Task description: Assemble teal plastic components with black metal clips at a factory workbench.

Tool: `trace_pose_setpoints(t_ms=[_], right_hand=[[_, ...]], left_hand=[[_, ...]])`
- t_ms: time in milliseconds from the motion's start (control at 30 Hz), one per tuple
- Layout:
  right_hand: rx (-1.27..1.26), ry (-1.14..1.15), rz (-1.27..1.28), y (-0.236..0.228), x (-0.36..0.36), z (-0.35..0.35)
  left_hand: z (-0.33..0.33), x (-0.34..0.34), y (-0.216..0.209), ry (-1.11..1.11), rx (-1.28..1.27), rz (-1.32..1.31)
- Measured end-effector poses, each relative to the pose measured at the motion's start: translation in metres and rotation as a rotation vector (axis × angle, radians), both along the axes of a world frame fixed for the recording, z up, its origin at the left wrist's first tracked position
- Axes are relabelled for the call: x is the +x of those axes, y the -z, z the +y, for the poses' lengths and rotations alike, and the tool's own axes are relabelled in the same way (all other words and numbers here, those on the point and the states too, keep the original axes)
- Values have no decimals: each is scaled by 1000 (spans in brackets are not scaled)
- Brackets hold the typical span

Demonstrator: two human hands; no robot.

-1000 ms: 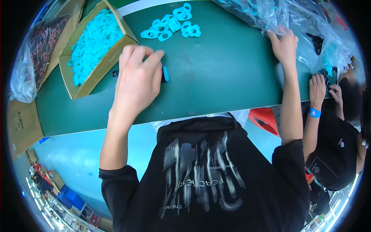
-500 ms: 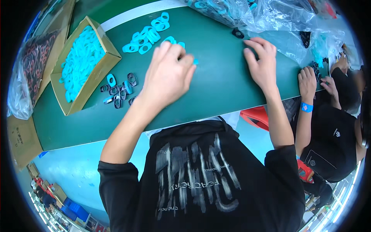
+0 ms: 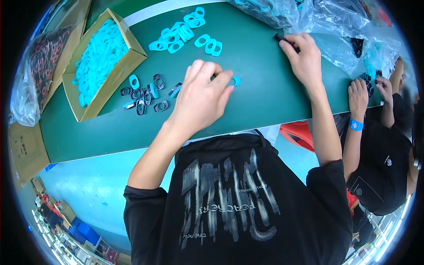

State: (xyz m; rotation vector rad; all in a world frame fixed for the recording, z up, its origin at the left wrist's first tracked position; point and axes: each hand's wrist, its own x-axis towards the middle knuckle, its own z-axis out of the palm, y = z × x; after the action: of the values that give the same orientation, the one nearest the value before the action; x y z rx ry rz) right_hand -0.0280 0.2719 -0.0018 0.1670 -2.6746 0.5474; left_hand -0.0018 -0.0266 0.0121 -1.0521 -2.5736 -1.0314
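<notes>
My left hand (image 3: 201, 97) is over the middle of the green table, fingers curled, with a small teal oval ring (image 3: 236, 81) at its thumb and index fingertips. To the right, my right hand (image 3: 304, 59) pinches a small black piece (image 3: 278, 37), mostly covered by the fingers. Left of my left hand lies a group of black oval rings (image 3: 161, 106), some joined with teal ones. Three loose teal rings (image 3: 202, 40) lie beyond that hand, beside a larger cluster of teal rings (image 3: 176, 47).
An open cardboard box (image 3: 134, 57) full of teal rings stands at the left, beside a plastic bag (image 3: 26, 104) of dark and reddish parts. Clear plastic bags (image 3: 338, 26) cover the far right. At the right, a co-worker's hand (image 3: 358, 95) rests near black parts.
My left hand has come nearer to me with the teal ring, uncovering the three loose teal rings. My right hand has closed on the black piece, which lay loose on the table.
</notes>
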Motion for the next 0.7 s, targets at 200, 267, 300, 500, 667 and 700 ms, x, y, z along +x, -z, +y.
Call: trace_pose_setpoints(t_ms=[200,267,300,500,667,700], right_hand=[[-115,-289,-272,-30,52,-48],[-89,-284,-261,-29,54,-52],[-94,-265,-254,-28,52,-51],[-200,-204,-303,-32,51,-55],[-115,-296,-221,-20,48,-53],[-84,-287,-232,-21,46,-55]], left_hand=[[-6,8,4,68,-24,-27],[-5,11,0,104,-15,-48],[-6,12,-3,103,-54,-63],[-5,6,-2,126,-65,-21],[1,-2,-4,184,-71,20],[3,-1,-2,165,-73,-6]])
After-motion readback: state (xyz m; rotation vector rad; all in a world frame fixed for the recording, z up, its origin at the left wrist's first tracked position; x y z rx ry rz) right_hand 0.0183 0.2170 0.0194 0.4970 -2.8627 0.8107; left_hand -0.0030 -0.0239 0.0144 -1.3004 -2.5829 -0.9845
